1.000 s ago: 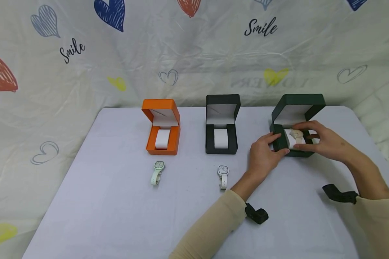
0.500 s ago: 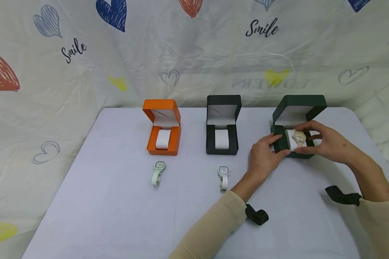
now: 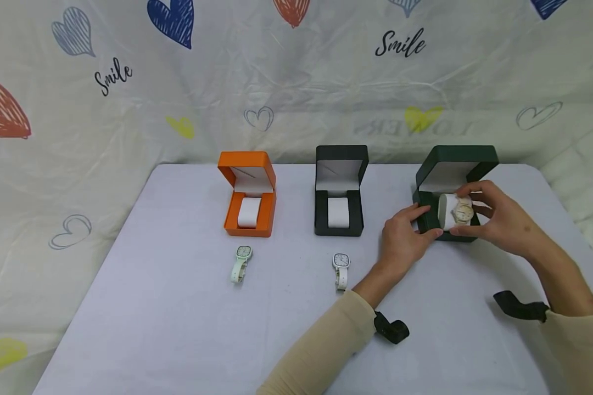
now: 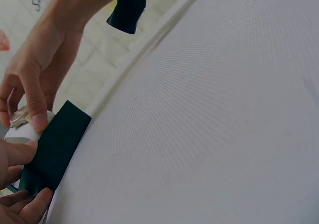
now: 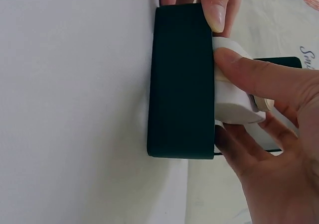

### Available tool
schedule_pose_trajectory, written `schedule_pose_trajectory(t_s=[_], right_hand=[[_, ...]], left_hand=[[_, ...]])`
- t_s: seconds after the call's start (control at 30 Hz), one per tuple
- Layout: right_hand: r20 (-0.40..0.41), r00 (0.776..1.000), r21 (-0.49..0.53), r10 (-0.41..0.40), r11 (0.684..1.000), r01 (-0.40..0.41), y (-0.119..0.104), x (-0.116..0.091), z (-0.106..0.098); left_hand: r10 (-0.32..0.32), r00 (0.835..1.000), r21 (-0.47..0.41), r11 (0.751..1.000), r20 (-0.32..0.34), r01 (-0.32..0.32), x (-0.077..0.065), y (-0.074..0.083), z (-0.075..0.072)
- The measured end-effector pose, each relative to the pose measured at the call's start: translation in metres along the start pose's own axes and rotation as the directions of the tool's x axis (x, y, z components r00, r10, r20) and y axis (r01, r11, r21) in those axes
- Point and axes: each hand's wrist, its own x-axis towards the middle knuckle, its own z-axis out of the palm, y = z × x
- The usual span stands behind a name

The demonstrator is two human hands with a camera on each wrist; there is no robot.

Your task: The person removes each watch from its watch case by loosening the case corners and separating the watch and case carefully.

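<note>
In the head view, a dark green watch box stands with its lid up at the table's back right. My left hand grips the left side of the box, its thumb at the front edge. My right hand pinches a white watch cushion between thumb and fingers. Around the cushion sits a cream and gold wristwatch, its dial facing up. Seen from the right wrist, the cushion stands partly above the rim of the green box. Its lower part is hidden by the box wall.
An orange watch box and a black watch box, both with raised lids and white cushions, stand to the left. A pale green watch and a white watch lie before them on the white table.
The cushion with the wristwatch has shifted right and up in the green box, with the dial turning more into view. My right hand moved with it; the left hand keeps its hold.
</note>
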Motion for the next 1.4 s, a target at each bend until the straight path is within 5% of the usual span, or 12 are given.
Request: schedule_pose_trajectory(t_s=[0.2,1.07,1.4], right_hand=[[-0.061,0.995,0.021,-0.076,0.997,0.077,-0.003,-0.002,0.003],[-0.188,0.981,0.163,-0.043,0.984,0.075,-0.014,-0.013,0.003],[-0.216,0.974,0.232,-0.073,0.965,0.123,-0.016,-0.023,0.007]], left_hand=[[0.023,1.000,0.020,1.000,-0.001,-0.023,0.001,0.001,0.000],[0.014,1.000,0.076,0.997,0.016,-0.015,0.002,0.007,-0.004],[0.088,0.992,0.262,0.963,-0.085,-0.063,-0.002,0.018,-0.009]])
